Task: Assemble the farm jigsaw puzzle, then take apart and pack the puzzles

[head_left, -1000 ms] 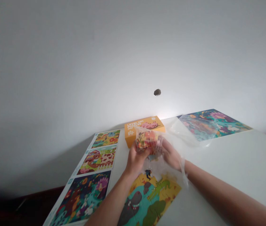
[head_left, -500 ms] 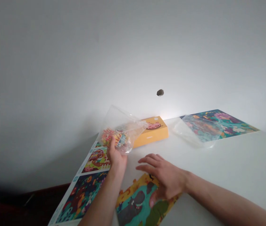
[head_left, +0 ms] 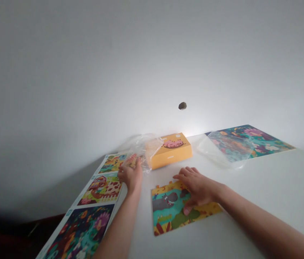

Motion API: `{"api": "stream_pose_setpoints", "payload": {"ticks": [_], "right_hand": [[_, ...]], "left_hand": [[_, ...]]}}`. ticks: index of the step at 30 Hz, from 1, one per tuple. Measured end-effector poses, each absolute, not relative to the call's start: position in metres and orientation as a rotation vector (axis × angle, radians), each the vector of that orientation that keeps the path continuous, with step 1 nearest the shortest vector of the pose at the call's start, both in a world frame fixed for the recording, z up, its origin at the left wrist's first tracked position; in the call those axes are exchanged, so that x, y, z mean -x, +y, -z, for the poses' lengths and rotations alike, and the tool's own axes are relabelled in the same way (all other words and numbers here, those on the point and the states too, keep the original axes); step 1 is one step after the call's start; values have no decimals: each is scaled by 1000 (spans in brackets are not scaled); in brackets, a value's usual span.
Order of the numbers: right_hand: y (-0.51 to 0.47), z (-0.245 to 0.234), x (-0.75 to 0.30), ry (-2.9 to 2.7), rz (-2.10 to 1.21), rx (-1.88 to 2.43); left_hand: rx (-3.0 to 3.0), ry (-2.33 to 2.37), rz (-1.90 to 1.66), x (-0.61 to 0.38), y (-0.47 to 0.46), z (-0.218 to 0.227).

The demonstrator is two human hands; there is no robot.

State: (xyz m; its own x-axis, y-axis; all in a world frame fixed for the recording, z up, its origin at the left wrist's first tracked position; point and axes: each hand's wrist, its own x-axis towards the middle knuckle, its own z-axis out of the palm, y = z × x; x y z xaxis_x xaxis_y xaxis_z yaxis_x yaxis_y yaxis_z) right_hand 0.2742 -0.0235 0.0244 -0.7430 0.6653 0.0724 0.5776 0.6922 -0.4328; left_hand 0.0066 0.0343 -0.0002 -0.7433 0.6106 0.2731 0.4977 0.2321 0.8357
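Observation:
My left hand [head_left: 130, 176] is closed around the near end of a clear plastic bag [head_left: 148, 142], which has colourful printed pieces inside. This bag lies against the left side of a yellow-orange box [head_left: 172, 154] with a pink animal on its lid. My right hand [head_left: 200, 187] rests on a jigsaw puzzle [head_left: 168, 212] showing a grey hippo in water. Its thumb presses the picture and its fingers stretch across the top edge, partly covering the puzzle's upper right.
A printed sheet with several pictures [head_left: 102, 189] runs along the table's left edge. At the back right, another clear bag [head_left: 233, 151] partly covers a colourful sea picture [head_left: 265, 140]. A white wall [head_left: 141, 64] with a small hole [head_left: 182, 105] stands behind the white table [head_left: 270, 190].
My left hand has lowered the bag to beside the box. The hippo puzzle now lies turned and farther from me, with my right hand on it. More of the picture sheet shows.

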Motion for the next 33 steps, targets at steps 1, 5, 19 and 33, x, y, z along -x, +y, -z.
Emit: {"api": "stream_pose_setpoints", "payload": {"ticks": [1, 5, 19, 33], "right_hand": [[-19, -21, -279, -2668, -573, 1048], [-13, -15, -284, -2600, -565, 1160], [-7, -10, -281, -2446, -571, 1150], [-9, -24, -281, -2102, -667, 984]], "left_hand": [[-1091, 2466, -1454, -10, 35, 0], [-1156, 2577, -1233, -18, 30, -7], [-2484, 940, -963, -53, -17, -27], [-2222, 1138, -828, -56, -14, -12]]}}
